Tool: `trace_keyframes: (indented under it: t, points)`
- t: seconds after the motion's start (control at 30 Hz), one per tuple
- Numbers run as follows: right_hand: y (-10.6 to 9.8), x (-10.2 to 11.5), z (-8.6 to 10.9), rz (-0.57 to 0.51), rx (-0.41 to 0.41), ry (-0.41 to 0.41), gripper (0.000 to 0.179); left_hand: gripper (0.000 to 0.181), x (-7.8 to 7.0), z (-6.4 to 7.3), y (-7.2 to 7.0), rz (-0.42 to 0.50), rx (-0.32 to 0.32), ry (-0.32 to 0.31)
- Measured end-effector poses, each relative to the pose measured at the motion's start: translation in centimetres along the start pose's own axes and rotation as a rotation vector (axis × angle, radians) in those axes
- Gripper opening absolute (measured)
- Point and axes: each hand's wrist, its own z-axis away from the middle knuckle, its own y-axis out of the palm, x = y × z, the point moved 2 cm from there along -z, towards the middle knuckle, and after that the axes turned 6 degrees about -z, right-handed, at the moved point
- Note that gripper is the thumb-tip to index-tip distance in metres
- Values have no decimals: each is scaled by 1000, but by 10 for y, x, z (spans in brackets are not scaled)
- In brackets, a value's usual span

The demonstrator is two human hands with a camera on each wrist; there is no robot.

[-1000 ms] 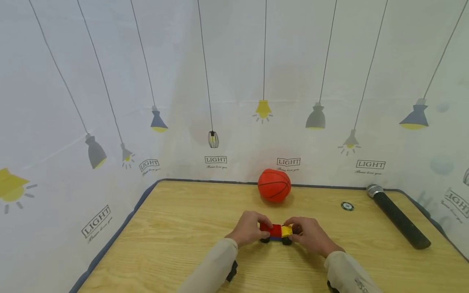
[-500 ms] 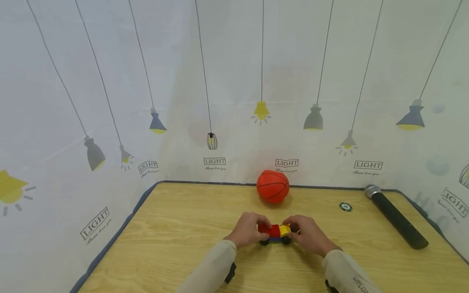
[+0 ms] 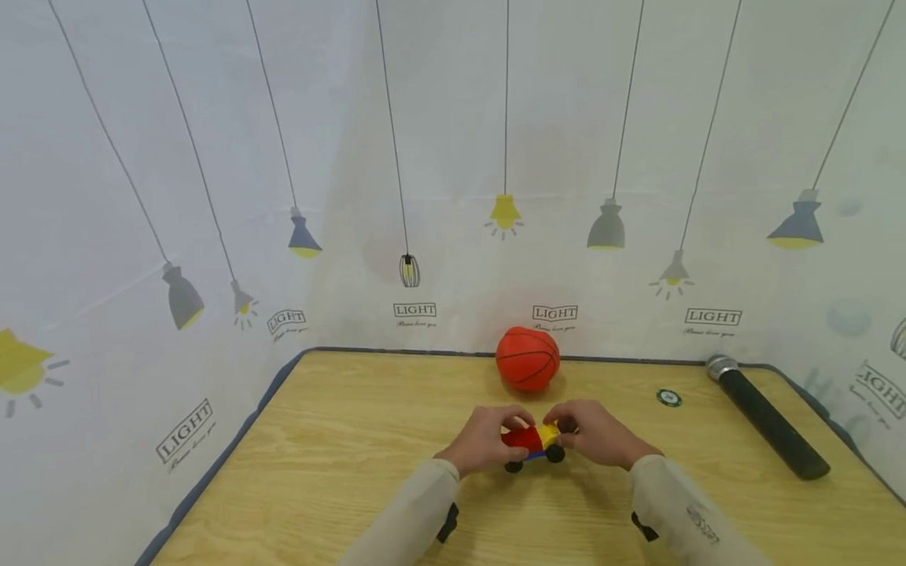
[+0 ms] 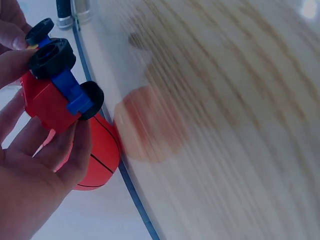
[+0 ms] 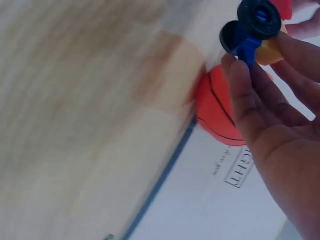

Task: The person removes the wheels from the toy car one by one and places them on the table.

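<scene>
A small toy truck (image 3: 522, 441) with a red body, yellow front, blue chassis and black wheels is held between both hands in the head view. My left hand (image 3: 483, 442) grips its red rear end, thumb on the near side and fingers over the top. At the yellow end, my right hand (image 3: 602, 434) pinches the truck with thumb and fingers. The truck tilts, its yellow end higher than the red one. Seen from the left wrist, the blue chassis (image 4: 70, 90) and wheels face the camera. In the right wrist view, fingertips touch the chassis (image 5: 248, 50) near a front wheel.
A red toy basketball (image 3: 528, 360) sits behind the hands at the table's back edge. Right of it lie a poker chip (image 3: 668, 398) and a black microphone (image 3: 771, 420) on the wooden table (image 3: 340, 440). A printed white sheet (image 3: 453, 157) stands around the table.
The yellow end of the truck has risen with the right hand, so the truck now tilts where it was level. Both hands keep their hold.
</scene>
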Motion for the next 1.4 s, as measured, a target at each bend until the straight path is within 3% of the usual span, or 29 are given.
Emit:
trace_keyframes:
  t: [0.27,0.53,0.67,0.83,0.97,1.17,1.4]
  points:
    - [-8,20,-3,107,63,35,23,37,0,1,4,34,76,-9]
    - [-16,18,-1,62,-4,32,29,32,-2,2,2,113,17,-6]
    - [-21,13,9,36,-85,6,31,29,-3,3,5,171,-14,0]
    - [-24,8,16,16,-163,4,30,28,2,6,6,207,-30,-52]
    - [-22,3,17,-6,-156,-5,30,28,6,10,5,218,-25,-74]
    - [-18,0,13,-95,-169,-39,29,27,10,10,-4,216,-80,-72]
    - [-8,-5,13,-186,-167,3,35,28,8,6,-3,235,-83,-104]
